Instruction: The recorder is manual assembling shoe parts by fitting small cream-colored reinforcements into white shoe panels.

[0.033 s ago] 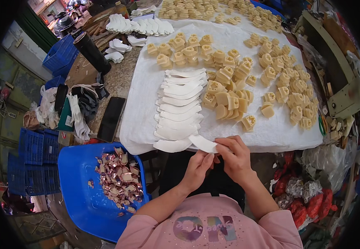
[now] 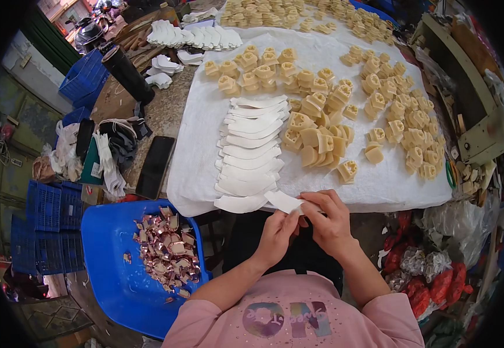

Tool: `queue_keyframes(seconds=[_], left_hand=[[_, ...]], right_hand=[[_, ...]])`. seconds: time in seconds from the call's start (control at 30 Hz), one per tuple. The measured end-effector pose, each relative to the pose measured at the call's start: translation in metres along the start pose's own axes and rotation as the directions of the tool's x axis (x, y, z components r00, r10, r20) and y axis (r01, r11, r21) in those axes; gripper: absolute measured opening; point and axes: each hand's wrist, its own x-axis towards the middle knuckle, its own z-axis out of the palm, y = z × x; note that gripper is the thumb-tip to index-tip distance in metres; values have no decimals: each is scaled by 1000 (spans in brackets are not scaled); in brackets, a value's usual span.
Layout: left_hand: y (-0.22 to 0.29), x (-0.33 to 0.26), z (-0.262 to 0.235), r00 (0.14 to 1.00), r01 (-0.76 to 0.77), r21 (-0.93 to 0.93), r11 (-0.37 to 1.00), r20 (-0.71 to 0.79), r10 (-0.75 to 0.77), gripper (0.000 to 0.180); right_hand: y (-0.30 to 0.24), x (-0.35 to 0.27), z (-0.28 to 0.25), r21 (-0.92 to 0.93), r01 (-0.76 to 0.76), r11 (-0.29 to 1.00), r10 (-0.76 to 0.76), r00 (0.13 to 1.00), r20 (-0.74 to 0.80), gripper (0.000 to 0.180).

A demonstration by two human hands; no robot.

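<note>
White strip (image 2: 282, 200), jutting forward-left, beyond left grip (image 2: 276, 235) and right grip (image 2: 329, 220)

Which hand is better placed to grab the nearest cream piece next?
Likely your right hand: it is closer to that cream piece than your left hand. Both are at the white strip, so the left would have to hold it alone.

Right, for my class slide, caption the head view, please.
Left hand and right hand hold a white strip near a row of white pieces, yellow blocks and a blue tub.
</note>
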Motion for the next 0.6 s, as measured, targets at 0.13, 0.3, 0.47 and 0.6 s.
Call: queue_keyframes(seconds=[0.13, 0.3, 0.47, 0.6], left_hand=[[-3, 11, 8, 983, 116, -46, 992, -140, -121, 33], [-4, 14, 11, 982, 123, -72, 990, -133, -132, 35], [1, 15, 5, 981, 112, -230, 967, -126, -144, 40], [5, 21, 3, 974, 119, -307, 944, -148, -171, 39]], right_hand=[[-1, -2, -3, -63, 11, 998, -9, 999, 35, 35], [2, -6, -9, -21, -17, 1000, 17, 999, 41, 37], [12, -20, -18, 43, -123, 992, 122, 992, 19, 37], [42, -37, -35, 11, -313, 950, 311, 939, -147, 35]])
